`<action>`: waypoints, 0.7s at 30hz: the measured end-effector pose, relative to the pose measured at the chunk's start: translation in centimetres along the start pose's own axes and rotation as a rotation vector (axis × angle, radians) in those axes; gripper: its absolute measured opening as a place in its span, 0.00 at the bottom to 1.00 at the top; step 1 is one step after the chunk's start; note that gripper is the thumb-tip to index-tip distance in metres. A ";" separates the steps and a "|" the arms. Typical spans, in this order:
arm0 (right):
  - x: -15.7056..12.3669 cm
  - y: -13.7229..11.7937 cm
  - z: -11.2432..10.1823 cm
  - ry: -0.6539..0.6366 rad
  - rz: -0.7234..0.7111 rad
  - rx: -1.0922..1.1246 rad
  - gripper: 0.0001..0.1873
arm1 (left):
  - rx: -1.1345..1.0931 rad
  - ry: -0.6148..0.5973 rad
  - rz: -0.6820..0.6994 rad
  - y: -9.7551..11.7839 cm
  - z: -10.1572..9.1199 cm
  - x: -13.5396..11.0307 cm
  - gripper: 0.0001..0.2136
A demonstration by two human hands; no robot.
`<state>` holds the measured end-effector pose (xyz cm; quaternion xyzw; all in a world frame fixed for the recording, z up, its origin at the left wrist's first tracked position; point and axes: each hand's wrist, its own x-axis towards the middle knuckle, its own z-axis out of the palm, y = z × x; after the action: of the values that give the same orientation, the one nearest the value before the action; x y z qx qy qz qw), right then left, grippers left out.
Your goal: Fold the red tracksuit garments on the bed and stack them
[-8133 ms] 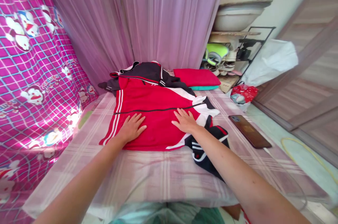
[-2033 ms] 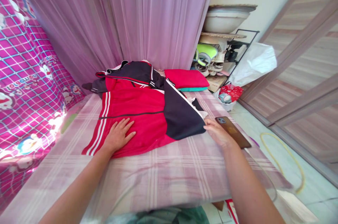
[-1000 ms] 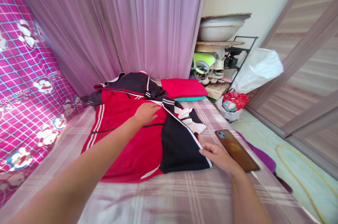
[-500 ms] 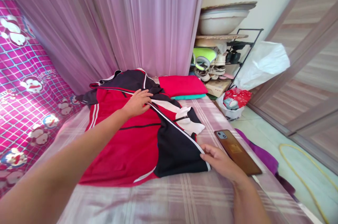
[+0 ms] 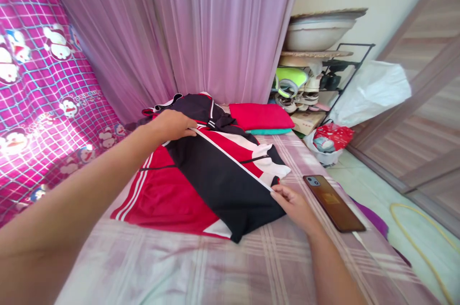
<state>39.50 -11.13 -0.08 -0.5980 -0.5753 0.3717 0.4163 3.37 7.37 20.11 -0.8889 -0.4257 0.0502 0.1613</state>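
A red, black and white jacket [image 5: 172, 204] lies spread on the bed, with a black panel edged in white piping folded across its middle. My left hand [image 5: 176, 125] pinches the upper end of that white-edged black part. Near the lower right end of the same edge, my right hand [image 5: 293, 202] grips the cloth between thumb and fingers. The edge runs straight between both hands. White cuffs and a dark zip show just beyond it. Behind, a dark garment part [image 5: 196, 108] lies bunched toward the curtain.
A folded red cloth [image 5: 262, 116] rests on a teal one [image 5: 271, 131] at the back. A brown-cased phone [image 5: 334, 203] with a white cable lies right of my right hand. Beyond the bed's edge stand a shoe rack [image 5: 347, 75] and bags [image 5: 375, 92]. A purple curtain [image 5: 223, 32] hangs behind.
My left hand has moved from resting on the jacket to pinching the black part's edge, which is drawn leftward over the red. The view has shifted left slightly.
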 end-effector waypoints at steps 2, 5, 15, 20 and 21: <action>0.5 1.3 0.6 0.098 -0.002 -0.095 0.21 | 0.078 -0.030 -0.014 1.4 2.3 1.5 0.11; 0.7 2.8 0.6 0.263 -0.021 -0.282 0.21 | 0.048 -0.015 -0.076 4.6 6.4 1.4 0.13; 2.2 -5.2 8.7 0.153 -0.444 -0.746 0.23 | -0.366 -0.072 -0.135 15.2 14.6 -2.5 0.26; 2.5 -3.6 10.6 -0.109 -0.250 -0.971 0.31 | -0.364 -0.066 -0.220 15.6 16.4 -2.6 0.27; 2.2 -3.1 10.2 -0.109 -0.231 -0.992 0.32 | -0.354 -0.056 -0.228 15.1 16.8 -2.6 0.27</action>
<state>29.05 -8.20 -0.97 -0.6358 -0.7657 0.0362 0.0901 9.12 0.59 -0.84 -0.8477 -0.5301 -0.0195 -0.0047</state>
